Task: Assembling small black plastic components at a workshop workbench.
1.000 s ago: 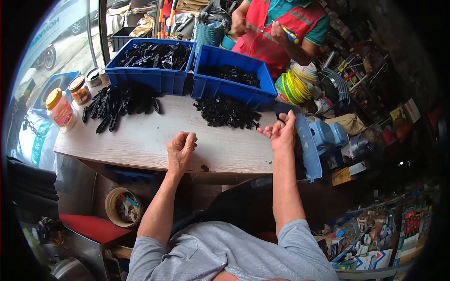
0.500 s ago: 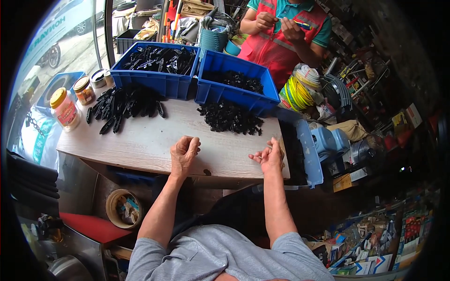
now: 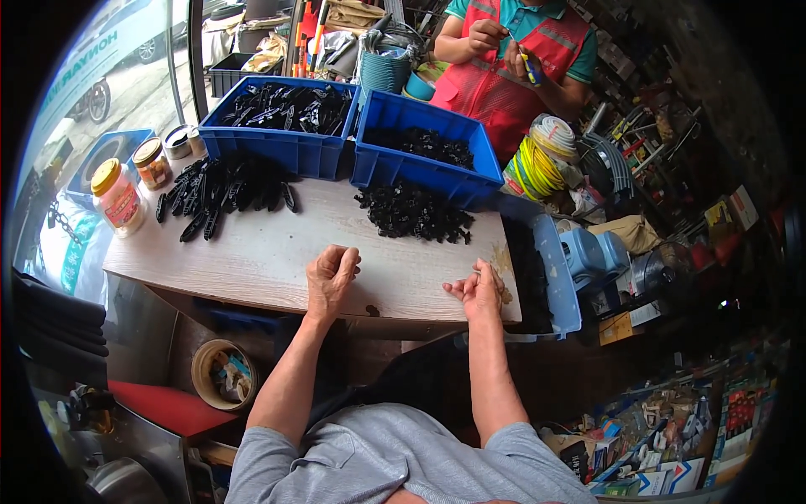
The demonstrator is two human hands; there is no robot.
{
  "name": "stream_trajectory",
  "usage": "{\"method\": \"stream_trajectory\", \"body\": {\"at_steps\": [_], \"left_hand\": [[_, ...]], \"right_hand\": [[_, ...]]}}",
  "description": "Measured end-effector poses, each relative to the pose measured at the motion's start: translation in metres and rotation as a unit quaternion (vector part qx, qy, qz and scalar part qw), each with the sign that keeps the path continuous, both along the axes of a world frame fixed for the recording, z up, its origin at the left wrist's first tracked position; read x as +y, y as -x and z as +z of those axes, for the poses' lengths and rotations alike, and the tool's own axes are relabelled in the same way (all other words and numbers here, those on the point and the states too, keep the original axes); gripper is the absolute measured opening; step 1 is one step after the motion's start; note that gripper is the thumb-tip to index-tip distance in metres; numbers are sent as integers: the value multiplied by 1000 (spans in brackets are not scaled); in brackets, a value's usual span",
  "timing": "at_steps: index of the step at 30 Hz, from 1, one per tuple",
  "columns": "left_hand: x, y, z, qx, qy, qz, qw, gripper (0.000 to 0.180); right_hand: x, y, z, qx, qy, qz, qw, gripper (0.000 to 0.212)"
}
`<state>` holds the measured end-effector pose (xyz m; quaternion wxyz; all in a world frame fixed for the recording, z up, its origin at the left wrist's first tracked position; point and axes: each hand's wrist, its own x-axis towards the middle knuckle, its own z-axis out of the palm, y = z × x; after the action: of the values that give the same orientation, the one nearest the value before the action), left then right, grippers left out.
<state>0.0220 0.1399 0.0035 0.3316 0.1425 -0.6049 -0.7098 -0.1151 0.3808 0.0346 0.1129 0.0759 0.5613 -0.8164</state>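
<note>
My left hand (image 3: 331,277) is curled into a loose fist above the front part of the wooden table top (image 3: 252,260). Its fingertips are turned inward, so anything inside is hidden. Nearer the table's right end, my right hand (image 3: 478,290) is held with fingers loosely bent and apart, and no object shows in it. Beyond the hands lie two heaps: long narrow black plastic pieces (image 3: 210,197) on the left, small black plastic parts (image 3: 411,212) toward the right. Neither hand touches a heap.
Two blue bins, one of long black pieces (image 3: 277,144) and one of small parts (image 3: 424,176), line the table's back. Jars (image 3: 120,202) stand at the left end. A light-blue tub (image 3: 564,290) adjoins the right end. Across the table, a person in a red vest (image 3: 495,92) handles a small tool.
My right hand has drawn slightly nearer, its fingers bending in more. My left hand stays nearly still. The person opposite has tilted the blue-and-yellow tool downward.
</note>
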Motion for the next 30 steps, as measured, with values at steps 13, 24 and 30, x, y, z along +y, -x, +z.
{"method": "stream_trajectory", "body": {"at_steps": [13, 24, 30], "left_hand": [[1, -1, 2, -11, -6, 5, 1000, 17], [1, -1, 2, -11, -5, 6, 1000, 17], [1, -1, 3, -5, 0, 5, 1000, 16]], "right_hand": [[2, -2, -5, 15, 13, 13, 1000, 22], [2, -3, -5, 35, 17, 17, 999, 20], [3, -3, -6, 37, 17, 19, 999, 19]]}}
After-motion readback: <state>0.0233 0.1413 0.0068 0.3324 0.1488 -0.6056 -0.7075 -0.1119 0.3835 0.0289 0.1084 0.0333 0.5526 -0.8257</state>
